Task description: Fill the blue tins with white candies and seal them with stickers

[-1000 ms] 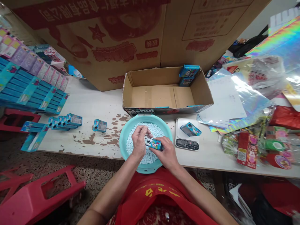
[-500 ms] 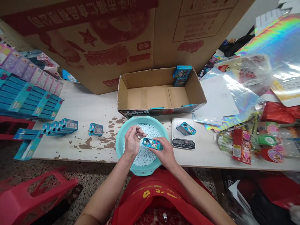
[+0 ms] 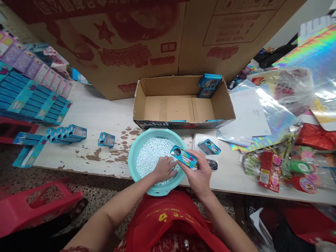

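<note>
My right hand [image 3: 199,171] is closed round a small blue candy box [image 3: 184,156], which it holds tilted over the right rim of a turquoise basin [image 3: 133,164]. A dark round opening shows at the box's left end. Small pale blue candies [image 3: 151,154] fill the basin. My left hand [image 3: 164,170] is down among them, palm down with its fingers apart; the fingertips are partly hidden. Another blue candy box [image 3: 209,146] lies on a white scale [image 3: 198,139], whose dark display is partly covered by my right hand.
Behind the basin stands an open cardboard tray [image 3: 183,124] with blue boxes in its far right corner, backed by a large carton [image 3: 147,70]. Several blue boxes [image 3: 77,132] line the left side. Packaged sweets [image 3: 270,171] and shiny sheets lie right. A red stool [image 3: 39,206] stands lower left.
My left hand has gone from beside the box down into the candies. My right hand has moved the box rightward, toward the scale. The view has shifted slightly.
</note>
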The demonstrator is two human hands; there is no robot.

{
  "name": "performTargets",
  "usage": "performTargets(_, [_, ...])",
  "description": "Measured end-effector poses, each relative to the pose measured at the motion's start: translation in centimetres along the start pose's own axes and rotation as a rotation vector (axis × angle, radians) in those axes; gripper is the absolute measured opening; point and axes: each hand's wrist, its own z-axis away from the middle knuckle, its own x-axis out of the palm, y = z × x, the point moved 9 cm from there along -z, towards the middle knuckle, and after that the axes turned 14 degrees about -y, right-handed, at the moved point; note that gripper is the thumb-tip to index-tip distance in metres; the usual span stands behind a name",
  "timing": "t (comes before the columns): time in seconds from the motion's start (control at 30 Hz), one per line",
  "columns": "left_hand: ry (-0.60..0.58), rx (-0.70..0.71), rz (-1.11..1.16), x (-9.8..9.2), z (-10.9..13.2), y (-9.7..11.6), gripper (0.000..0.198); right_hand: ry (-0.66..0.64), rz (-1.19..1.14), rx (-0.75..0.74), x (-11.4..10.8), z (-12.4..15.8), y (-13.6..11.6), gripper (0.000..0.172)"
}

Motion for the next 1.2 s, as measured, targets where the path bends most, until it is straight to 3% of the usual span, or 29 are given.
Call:
performTargets(0.1, [-0.118,0.071,-0.073,0.7,2.3,-0.1,0.031,-0.100,-0.034,0.066,2.9,-0.9,2.5,0.027])
performTargets(0.2, [-0.082,-0.098,0.098,-0.5,3.2,-3.5,0.019,-0.168,-0.059,0.097,4.8,-0.7,4.1,0.028])
performTargets(0.3, [0.215,-0.313,0.558,-3.5,4.1,-7.1,0.011,-0.206,-0.050,0.116,5.4,-0.1,5.1,0.028])
performTargets(0.37, [0.434,-0.394,0.978,-4.9,5.1,-8.4,0.018,-0.229,-0.032,0.129,5.8,0.1,5.6,0.028])
performTargets(0.47, [0.629,-0.316,1.504,-6.6,5.5,-7.5,0.025,-0.284,0.037,0.115,6.6,0.2,5.8,0.028])
performTargets(0.53, [0.728,-0.188,1.668,-8.5,5.5,-6.2,0.022,-0.342,0.103,0.097,7.6,0.2,5.5,0.027])
performTargets(0.67, [0.939,-0.116,1.716,-10.9,6.1,-5.3,0.016,-0.406,0.171,0.052,8.6,0.2,4.0,0.028])
performTargets(0.87, [1.061,-0.250,1.782,-10.9,6.1,-5.5,0.025,-0.389,0.170,0.039,8.2,-0.1,2.9,0.027])
performTargets(1.2, [0.953,-0.187,1.759,-11.7,5.1,-4.6,0.027,-0.356,0.082,0.077,7.1,0.1,3.2,0.027])
